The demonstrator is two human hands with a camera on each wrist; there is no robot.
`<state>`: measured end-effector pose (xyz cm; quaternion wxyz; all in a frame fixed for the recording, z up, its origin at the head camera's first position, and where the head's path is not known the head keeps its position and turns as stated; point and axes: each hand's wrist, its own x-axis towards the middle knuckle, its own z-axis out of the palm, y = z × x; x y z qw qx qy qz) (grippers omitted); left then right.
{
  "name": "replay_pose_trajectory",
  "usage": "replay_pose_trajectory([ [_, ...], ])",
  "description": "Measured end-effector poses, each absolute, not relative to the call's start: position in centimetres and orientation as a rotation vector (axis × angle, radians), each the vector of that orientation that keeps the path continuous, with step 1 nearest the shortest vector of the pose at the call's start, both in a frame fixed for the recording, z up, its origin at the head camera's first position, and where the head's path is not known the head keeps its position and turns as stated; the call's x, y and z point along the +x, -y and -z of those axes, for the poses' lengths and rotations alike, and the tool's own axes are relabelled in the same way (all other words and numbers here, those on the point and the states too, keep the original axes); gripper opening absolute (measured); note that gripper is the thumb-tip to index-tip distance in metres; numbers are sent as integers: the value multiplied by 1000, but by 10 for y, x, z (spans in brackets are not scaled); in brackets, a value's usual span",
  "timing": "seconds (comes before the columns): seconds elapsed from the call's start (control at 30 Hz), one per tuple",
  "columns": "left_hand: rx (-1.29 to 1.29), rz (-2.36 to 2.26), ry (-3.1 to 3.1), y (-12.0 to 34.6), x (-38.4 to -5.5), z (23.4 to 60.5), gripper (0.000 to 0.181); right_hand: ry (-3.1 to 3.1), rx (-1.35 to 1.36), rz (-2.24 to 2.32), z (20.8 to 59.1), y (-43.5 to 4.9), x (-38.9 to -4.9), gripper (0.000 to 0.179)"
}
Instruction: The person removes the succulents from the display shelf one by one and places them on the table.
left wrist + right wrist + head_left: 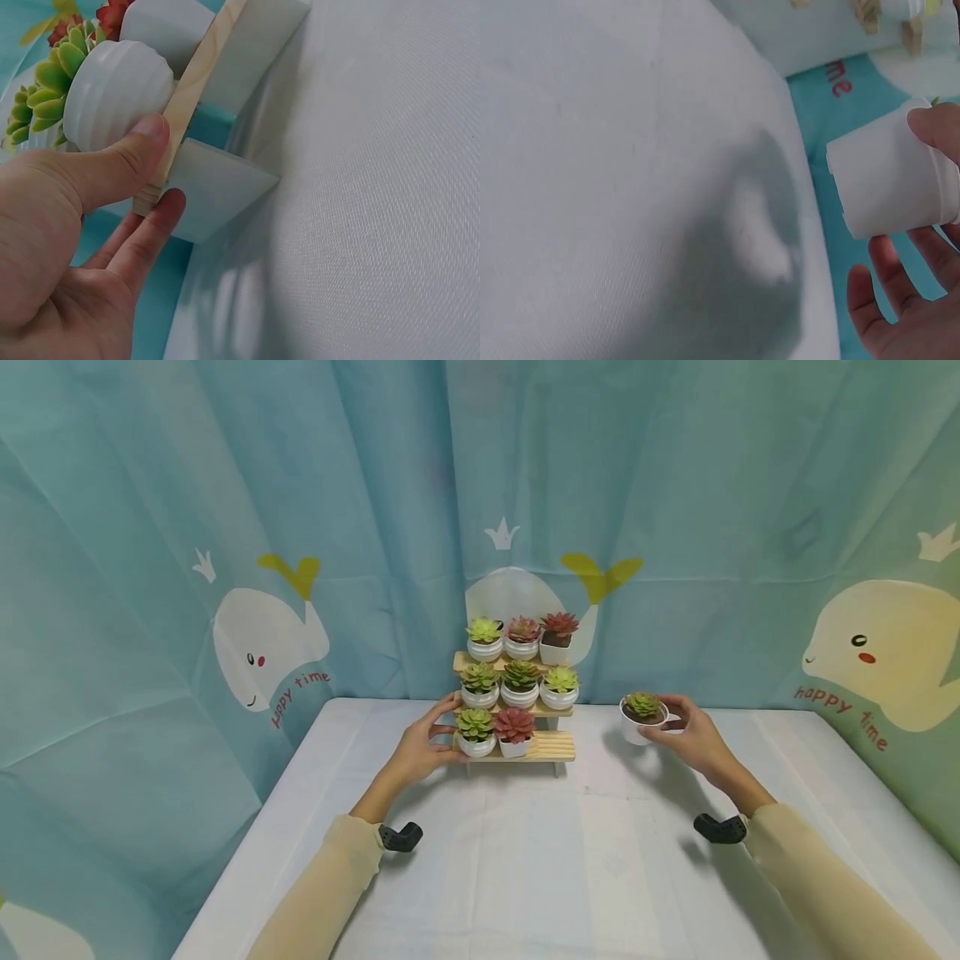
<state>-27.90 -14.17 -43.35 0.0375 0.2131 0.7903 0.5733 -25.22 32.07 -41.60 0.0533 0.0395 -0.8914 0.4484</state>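
Observation:
A three-tier wooden plant stand (551, 746) stands at the table's back edge, bearing several potted succulents. The left hand (422, 747) is at its left end; in the left wrist view the thumb (142, 150) lies on the bottom board (196, 79) and fingers (154, 232) touch it from below. A green succulent in a white ribbed pot (120, 94) sits beside that thumb. To the right of the stand, the right hand (690, 735) holds a white pot (634, 727) with a green succulent (643, 703) by its rim, raised over the table. Its shadow falls below.
On the lowest board, a red succulent (514, 727) stands right of a green one (476, 727); the upper tiers carry three pots each. A white cloth covers the table (540, 877). Behind hangs a blue curtain (397, 485) with whale prints. Both wrists wear black devices.

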Motion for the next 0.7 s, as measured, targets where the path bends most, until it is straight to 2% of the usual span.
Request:
replay_pose_trajectory([
  [0.7, 652, -1785, -2409, 141, -281, 433, 96, 2757, 107, -1415, 438, -327, -272, 84],
])
